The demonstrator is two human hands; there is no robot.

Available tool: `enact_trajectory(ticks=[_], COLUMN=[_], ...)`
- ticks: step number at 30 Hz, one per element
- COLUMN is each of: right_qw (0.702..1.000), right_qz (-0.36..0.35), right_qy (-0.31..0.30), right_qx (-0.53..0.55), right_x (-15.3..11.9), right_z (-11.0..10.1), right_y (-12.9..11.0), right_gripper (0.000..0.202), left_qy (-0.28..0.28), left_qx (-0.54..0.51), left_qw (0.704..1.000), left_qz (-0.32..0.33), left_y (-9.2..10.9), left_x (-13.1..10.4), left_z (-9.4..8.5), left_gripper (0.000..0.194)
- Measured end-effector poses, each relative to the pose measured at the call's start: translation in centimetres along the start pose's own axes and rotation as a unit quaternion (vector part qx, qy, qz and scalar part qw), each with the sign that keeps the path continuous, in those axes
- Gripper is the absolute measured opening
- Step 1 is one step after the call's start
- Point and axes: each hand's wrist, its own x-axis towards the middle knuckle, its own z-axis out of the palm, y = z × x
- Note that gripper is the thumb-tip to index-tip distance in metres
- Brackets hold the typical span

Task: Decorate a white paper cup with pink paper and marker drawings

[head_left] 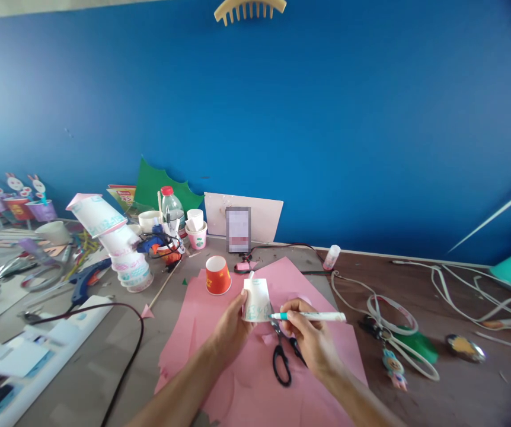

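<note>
My left hand (233,317) is closed around the left side of a white paper cup (258,293) that has teal marks near its lower end. From the right, my right hand (304,332) pinches a white marker (322,316) with a teal front end. The marker's tip is at the cup's lower right edge; whether it touches cannot be made out. Black-handled scissors (281,366) lie below the cup on pink paper (220,367). A red paper cup (218,276) stands just behind my left hand.
Stacked decorated cups (126,255), a blue glue gun (84,281) and a power strip (60,350) with a dark cable are at left. Behind stand a red-capped bottle (172,207) and a phone-like screen (238,230). White cords (393,311) and a keychain (393,367) lie right.
</note>
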Motion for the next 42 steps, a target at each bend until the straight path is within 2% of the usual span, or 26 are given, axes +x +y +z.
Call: enact_trajectory(ticks=[11,16,22,25,30,37,42], right_qw=[1.000,1.000,1.000,0.999,0.992,0.994,0.992], right_qz=[-0.009,-0.002,0.012,0.018,-0.016,-0.002,-0.030], right_qy=[0.017,0.005,-0.004,0.017,0.086,0.104,0.121], right_qx=[-0.013,-0.020,-0.017,0.027,0.086,0.032,0.027], right_x=[0.1,0.0,-0.4,-0.2,0.5,0.7,0.8], right_z=[0.0,-0.1,0.2,0.4,0.5,0.3,0.0], right_y=[0.1,0.1,-0.2,-0.6,-0.9,-0.3,0.3], right_gripper=[0.017,0.017,0.017,0.017,0.022,0.051,0.051], left_qy=[-0.011,-0.010,-0.004,-0.008,-0.006,-0.011,-0.014], left_qx=[0.007,0.021,0.013,0.005,0.009,0.017,0.001], left_qw=[1.000,1.000,1.000,1.000,1.000,1.000,1.000], left_qz=[0.005,0.007,0.001,0.000,-0.005,0.002,0.004], left_y=[0.1,0.2,-0.1,-0.1,0.2,0.2,0.0], left_x=[-0.2,-0.4,0.1,0.1,-0.2,-0.5,-0.2], left_z=[0.1,0.3,-0.2,-0.5,-0.1,0.1,-0.8], left_gripper=[0.034,0.036,0.035,0.034,0.035,0.041,0.040])
